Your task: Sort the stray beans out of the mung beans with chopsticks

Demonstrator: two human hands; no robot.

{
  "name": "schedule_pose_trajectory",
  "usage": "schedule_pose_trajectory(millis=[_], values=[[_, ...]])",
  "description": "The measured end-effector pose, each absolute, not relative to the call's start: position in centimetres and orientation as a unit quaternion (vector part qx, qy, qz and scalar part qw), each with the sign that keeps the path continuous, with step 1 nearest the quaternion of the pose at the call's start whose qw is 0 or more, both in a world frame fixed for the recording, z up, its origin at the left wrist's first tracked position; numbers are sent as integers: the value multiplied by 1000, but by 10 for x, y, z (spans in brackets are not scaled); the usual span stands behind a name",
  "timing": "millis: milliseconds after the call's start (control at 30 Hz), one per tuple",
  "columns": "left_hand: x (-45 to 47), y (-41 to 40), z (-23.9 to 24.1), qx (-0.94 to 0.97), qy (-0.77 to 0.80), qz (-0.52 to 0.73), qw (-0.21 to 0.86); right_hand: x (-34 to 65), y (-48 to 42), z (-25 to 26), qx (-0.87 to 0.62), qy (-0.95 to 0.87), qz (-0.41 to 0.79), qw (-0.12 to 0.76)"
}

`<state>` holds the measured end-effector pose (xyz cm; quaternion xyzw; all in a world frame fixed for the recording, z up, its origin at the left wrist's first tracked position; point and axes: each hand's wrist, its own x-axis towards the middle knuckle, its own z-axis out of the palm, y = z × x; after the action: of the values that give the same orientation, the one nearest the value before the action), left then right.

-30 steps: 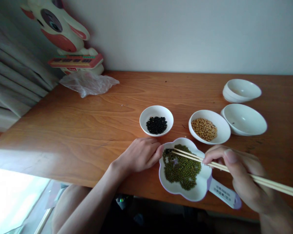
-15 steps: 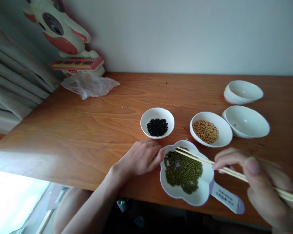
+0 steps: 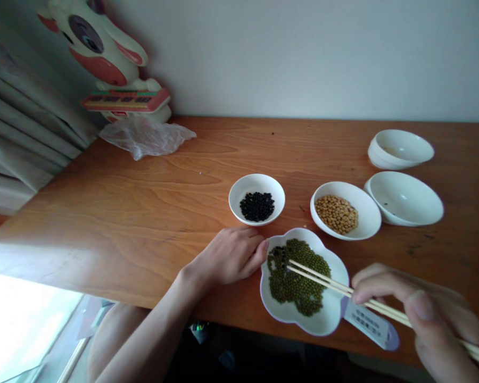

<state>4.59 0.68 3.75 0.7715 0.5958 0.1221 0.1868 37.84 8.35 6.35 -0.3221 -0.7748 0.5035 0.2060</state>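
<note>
My right hand (image 3: 419,314) is closed around a pair of wooden chopsticks (image 3: 323,279). Their tips, slightly apart, reach over the green mung beans (image 3: 299,287) in a white, purple-rimmed, flower-shaped dish with a handle (image 3: 334,314). A few black beans (image 3: 278,254) lie among the green ones near the dish's left side. Closed at the left rim of that dish is my left hand (image 3: 235,255), its thumb side against the edge and its other fingertips hidden. Just beyond it stands a white bowl (image 3: 239,189) of black beans (image 3: 257,206).
A white bowl (image 3: 369,213) of yellow soybeans (image 3: 337,214) sits behind the dish. Farther right are a white bowl with a dark speck (image 3: 413,199) and another white bowl (image 3: 407,149). A crumpled plastic bag (image 3: 147,139) lies by a cow-shaped toy keyboard (image 3: 127,101).
My right hand and the chopsticks have moved down and slightly right, so the tips are lower over the mung beans. My left hand stays at the rim.
</note>
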Motion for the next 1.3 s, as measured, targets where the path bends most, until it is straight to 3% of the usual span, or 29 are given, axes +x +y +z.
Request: schedule_pose_trajectory(millis=[433,800,1100,1300], values=[[46,6,39,761,608,122,191,370,83,65,-297,-796,487,201],[46,8,36,778,592,111,179,326,86,82,-320,-767,452,325],[46,8,38,775,595,116,178,359,81,56,-273,-799,472,252],[45,8,38,772,598,113,181,366,85,51,-275,-808,455,253]])
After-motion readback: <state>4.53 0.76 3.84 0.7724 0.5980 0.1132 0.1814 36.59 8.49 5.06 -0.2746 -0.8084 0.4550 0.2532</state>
